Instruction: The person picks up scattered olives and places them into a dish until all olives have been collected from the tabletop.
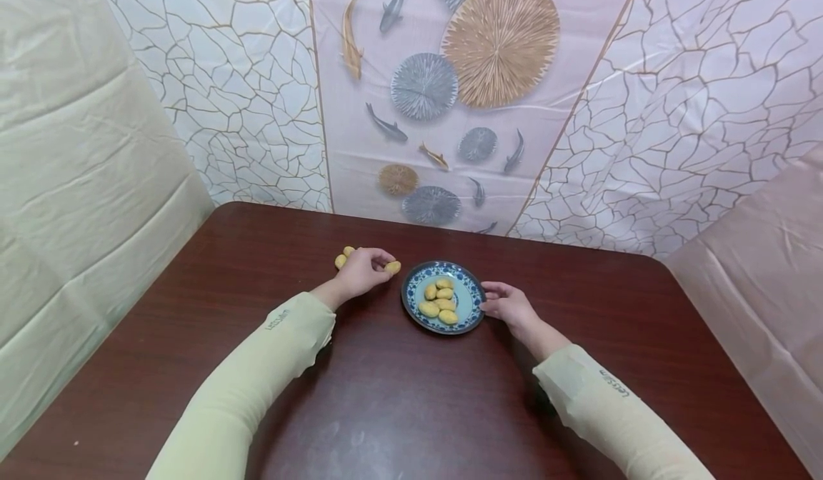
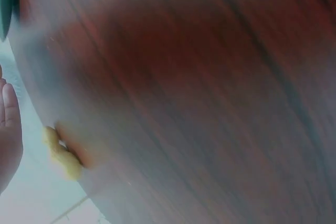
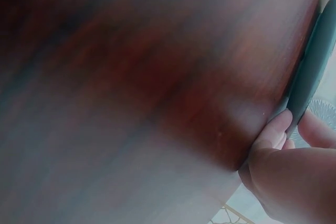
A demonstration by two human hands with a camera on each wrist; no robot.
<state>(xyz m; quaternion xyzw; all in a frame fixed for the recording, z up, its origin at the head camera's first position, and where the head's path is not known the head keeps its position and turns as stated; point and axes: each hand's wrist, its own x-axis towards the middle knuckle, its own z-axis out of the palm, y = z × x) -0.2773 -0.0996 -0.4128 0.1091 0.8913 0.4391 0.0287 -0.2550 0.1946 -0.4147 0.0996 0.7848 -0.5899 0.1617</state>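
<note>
Dark reddish-brown table (image 1: 411, 387) under the fingers (image 1: 383, 255), kinda shiny on their near side. Past them hangs a fish-print backdrop (image 1: 444, 130) with crackle-pattern panels (image 1: 238, 58), plus creased cloth (image 1: 77, 180) off to their left and right.

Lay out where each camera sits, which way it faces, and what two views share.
Head: on the person's head, facing forward and down at the table, plate and patterned backdrop; both hands, the left hand and right hand, and both sleeves show.
Left wrist: on that wrist, facing across the tabletop toward two loose yellow pieces; part of the left hand shows at the left edge.
Right wrist: on that wrist, facing across the tabletop, plate edge at right; the right hand shows.
Shared: head and right wrist both show the right hand gripping the plate's rim.
</note>
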